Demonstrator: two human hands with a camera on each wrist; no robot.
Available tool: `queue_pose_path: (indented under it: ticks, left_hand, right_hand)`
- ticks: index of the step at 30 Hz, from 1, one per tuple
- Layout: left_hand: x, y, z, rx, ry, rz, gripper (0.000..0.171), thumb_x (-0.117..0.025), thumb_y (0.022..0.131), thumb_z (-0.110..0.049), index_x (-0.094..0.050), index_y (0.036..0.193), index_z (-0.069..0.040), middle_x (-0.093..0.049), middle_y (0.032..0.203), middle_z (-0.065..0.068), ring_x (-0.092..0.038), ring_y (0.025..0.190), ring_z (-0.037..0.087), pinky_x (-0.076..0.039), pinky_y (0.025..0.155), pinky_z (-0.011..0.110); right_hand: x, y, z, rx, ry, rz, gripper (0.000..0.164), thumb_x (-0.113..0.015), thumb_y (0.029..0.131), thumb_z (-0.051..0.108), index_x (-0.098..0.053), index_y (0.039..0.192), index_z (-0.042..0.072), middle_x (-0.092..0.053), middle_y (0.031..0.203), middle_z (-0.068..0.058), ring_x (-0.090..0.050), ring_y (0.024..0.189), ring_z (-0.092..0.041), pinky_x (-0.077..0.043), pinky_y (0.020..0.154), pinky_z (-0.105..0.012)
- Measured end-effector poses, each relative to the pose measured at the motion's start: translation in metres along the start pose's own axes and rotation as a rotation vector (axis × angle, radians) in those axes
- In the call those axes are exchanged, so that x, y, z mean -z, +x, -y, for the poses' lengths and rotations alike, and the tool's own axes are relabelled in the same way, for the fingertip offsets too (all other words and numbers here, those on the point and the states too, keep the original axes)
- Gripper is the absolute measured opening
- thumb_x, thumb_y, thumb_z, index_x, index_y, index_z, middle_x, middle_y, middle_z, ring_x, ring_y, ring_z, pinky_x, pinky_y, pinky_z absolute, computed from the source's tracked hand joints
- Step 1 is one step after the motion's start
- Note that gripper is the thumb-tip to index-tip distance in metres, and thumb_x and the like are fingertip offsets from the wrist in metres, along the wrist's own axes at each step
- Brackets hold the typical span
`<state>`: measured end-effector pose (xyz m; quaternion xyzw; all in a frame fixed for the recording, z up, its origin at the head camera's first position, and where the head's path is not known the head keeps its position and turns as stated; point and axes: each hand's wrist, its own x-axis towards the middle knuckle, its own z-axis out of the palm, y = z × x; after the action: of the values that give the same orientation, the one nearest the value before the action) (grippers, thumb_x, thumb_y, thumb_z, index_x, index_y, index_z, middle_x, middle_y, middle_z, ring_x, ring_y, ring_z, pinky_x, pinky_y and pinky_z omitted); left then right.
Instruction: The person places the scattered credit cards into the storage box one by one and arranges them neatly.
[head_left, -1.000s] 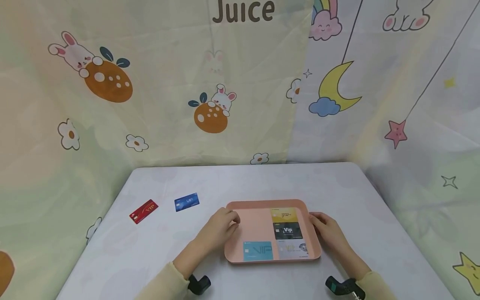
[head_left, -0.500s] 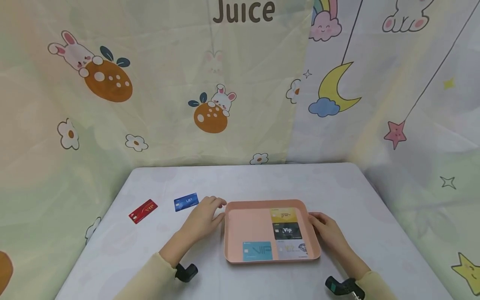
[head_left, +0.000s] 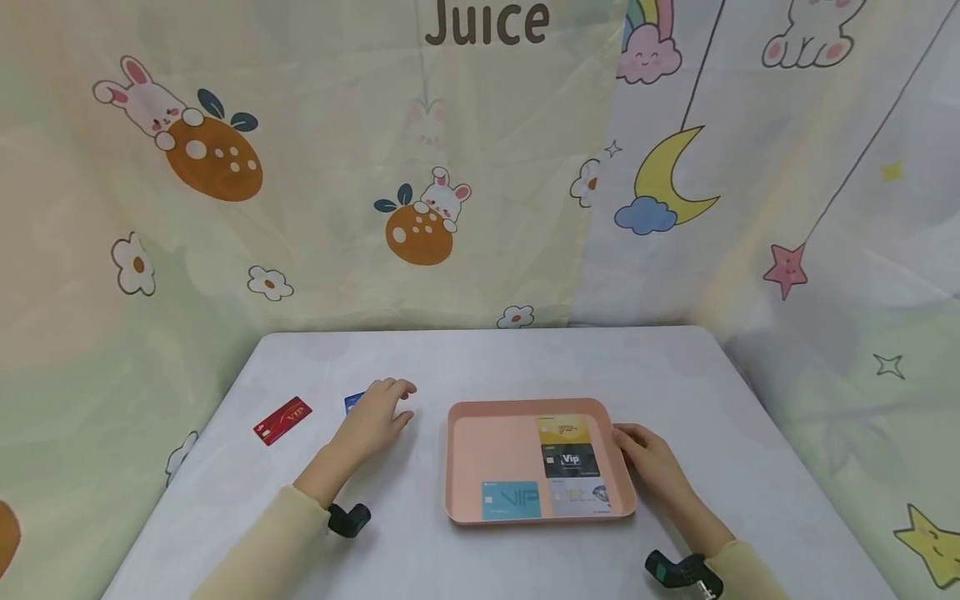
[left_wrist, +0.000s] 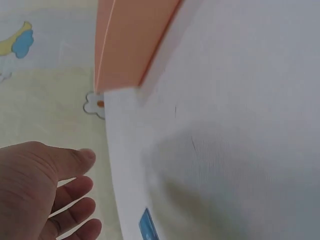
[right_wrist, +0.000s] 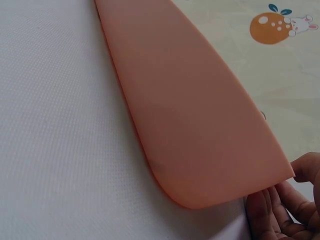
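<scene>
My left hand (head_left: 367,423) hovers over the blue card (head_left: 352,402), hiding most of it in the head view. Its fingers are relaxed and hold nothing; the left wrist view shows a sliver of that blue card (left_wrist: 148,226) below the hand. My right hand (head_left: 651,462) pinches the right rim of the pink tray (head_left: 491,437), thumb at the rim's top and fingers at its outer side. Inside the tray, a gold card (head_left: 564,428), a black card (head_left: 572,460) and a silver card (head_left: 576,497) form a column at the right. A light-blue card (head_left: 510,500) lies at lower left.
Farther left on the white table (head_left: 420,550) a red card (head_left: 282,421) lies slanted. A printed cloth curtain (head_left: 322,167) stands behind the table and along its sides.
My left hand has moved left from the tray's left edge to above the blue card. The right hand stays on the tray's right rim.
</scene>
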<state>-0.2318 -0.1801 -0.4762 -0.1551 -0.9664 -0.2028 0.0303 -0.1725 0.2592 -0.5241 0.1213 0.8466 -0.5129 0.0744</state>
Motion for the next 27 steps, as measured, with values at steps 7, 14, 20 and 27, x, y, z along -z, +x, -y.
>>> queue_pose_path:
  ticks: [7,14,20,27]
  left_hand:
    - [0.006,0.005,0.028,0.067,0.048,0.028,0.041,-0.074,0.095,-0.011,-0.060,0.132,-0.004,-0.063,0.128,0.019,-0.057,0.121,0.039,-0.051,0.104,0.054]
    - [0.012,0.011,0.054,0.183,0.073,0.100,0.051,-0.073,0.094,-0.012,-0.053,0.140,-0.003,-0.058,0.136,0.025,-0.053,0.125,0.042,-0.047,0.108,0.059]
    - [0.013,0.005,0.074,0.236,0.099,0.176,0.059,-0.074,0.093,-0.012,-0.049,0.146,-0.004,-0.051,0.144,0.029,-0.048,0.129,0.046,-0.046,0.108,0.063]
    - [0.013,0.000,0.086,0.268,0.107,0.195,0.062,-0.072,0.095,-0.012,-0.045,0.151,-0.004,-0.045,0.150,0.031,-0.043,0.135,0.048,-0.043,0.107,0.068]
  right_hand:
    - [0.001,0.000,0.001,0.016,-0.027,0.001,0.058,-0.046,0.110,0.041,-0.048,0.147,-0.003,-0.054,0.146,-0.027,-0.057,0.130,-0.038,-0.051,0.108,-0.049]
    - [0.003,0.001,0.002,0.023,-0.021,0.002,0.056,-0.046,0.110,0.040,-0.049,0.146,-0.003,-0.055,0.145,-0.027,-0.059,0.127,-0.036,-0.053,0.105,-0.047]
    - [0.002,-0.001,0.002,0.019,-0.018,0.007,0.056,-0.046,0.110,0.039,-0.049,0.147,-0.003,-0.055,0.146,-0.027,-0.057,0.130,-0.038,-0.051,0.108,-0.049]
    - [0.002,-0.002,0.002,0.027,-0.027,0.001,0.056,-0.046,0.110,0.039,-0.048,0.147,-0.003,-0.054,0.147,-0.027,-0.057,0.131,-0.040,-0.050,0.108,-0.050]
